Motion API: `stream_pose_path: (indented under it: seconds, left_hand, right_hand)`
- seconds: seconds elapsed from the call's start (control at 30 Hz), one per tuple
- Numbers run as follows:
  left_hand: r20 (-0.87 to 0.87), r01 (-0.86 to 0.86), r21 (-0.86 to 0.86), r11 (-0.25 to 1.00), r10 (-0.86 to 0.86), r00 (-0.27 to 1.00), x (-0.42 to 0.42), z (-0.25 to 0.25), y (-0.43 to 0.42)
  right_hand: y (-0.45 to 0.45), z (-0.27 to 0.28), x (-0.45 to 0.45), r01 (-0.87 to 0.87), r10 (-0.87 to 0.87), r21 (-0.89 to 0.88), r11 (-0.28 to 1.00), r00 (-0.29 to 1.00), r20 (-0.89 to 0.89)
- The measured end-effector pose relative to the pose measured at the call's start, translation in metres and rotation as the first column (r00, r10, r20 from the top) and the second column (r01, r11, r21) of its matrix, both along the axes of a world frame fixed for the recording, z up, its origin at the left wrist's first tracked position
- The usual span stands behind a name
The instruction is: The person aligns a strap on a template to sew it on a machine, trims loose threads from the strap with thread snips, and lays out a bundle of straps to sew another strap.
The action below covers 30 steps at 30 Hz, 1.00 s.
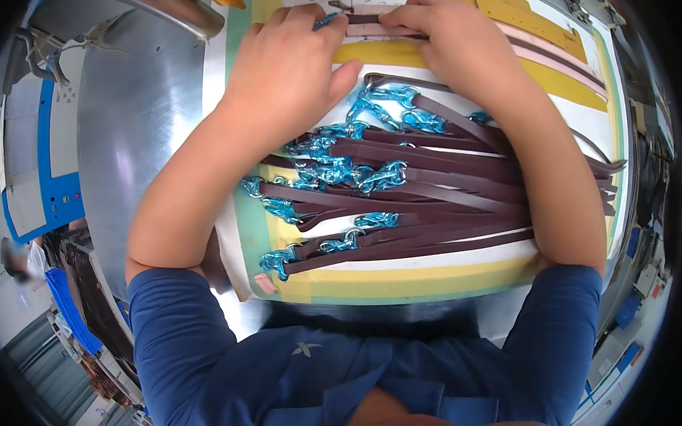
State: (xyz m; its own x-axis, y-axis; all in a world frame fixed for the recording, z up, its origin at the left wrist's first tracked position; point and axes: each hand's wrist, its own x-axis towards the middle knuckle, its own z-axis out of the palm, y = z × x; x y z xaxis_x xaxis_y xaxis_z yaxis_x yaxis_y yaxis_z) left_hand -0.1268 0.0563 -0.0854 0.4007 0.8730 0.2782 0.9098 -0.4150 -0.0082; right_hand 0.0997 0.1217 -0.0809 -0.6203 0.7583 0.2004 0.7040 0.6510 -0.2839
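A dark brown strap (363, 19) lies along a pink strip (364, 30) on the yellow board (563, 87), at the far side of the work surface. My left hand (290, 70) bends its fingers over the strap's left end, where a blue-wrapped metal clasp (324, 22) shows beside the fingertips; its thumb sticks out to the side. My right hand (455, 39) pinches the same strap farther right, with part of its fingers cut off by the top edge. Nearer my body, several brown straps (450, 158) lie in a loose pile, their clasps in blue plastic wrap (384, 177) pointing left.
Yellow and green tape edges the white work board (429, 276). A small pink scrap (264, 283) lies at its near left corner. Left of it are a bare metal table (143, 121), a metal machine arm (171, 8) and a blue-framed panel (50, 162).
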Motion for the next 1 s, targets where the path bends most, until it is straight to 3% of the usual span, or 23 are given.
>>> stream_pose_path:
  seconds: [0.07,0.43,0.53,0.6,1.0]
  left_hand:
    - [0.001,-0.011,-0.015,1.0,0.011,1.0,0.001,0.002,-0.001]
    - [0.014,0.03,0.04,0.999,-0.031,0.999,0.003,0.007,0.001]
    - [-0.007,0.046,0.019,0.999,-0.046,0.999,0.005,0.018,0.001]
    - [0.057,-0.004,-0.138,0.99,0.012,0.998,0.005,0.018,0.0]
    - [0.058,0.003,-0.15,0.989,0.006,0.998,0.006,0.021,0.003]
  right_hand:
    - [-0.006,0.015,-0.002,0.007,-0.004,-0.089,0.996,0.999,0.035]
    - [-0.005,0.012,-0.005,-0.004,0.005,-0.066,0.998,1.0,0.011]
    - [-0.004,0.008,-0.004,-0.017,0.015,-0.063,0.998,0.999,-0.036]
    - [-0.003,0.007,-0.004,-0.019,0.017,-0.056,0.998,0.999,-0.033]
    - [-0.005,0.01,-0.007,0.011,-0.011,-0.024,1.0,1.0,0.004]
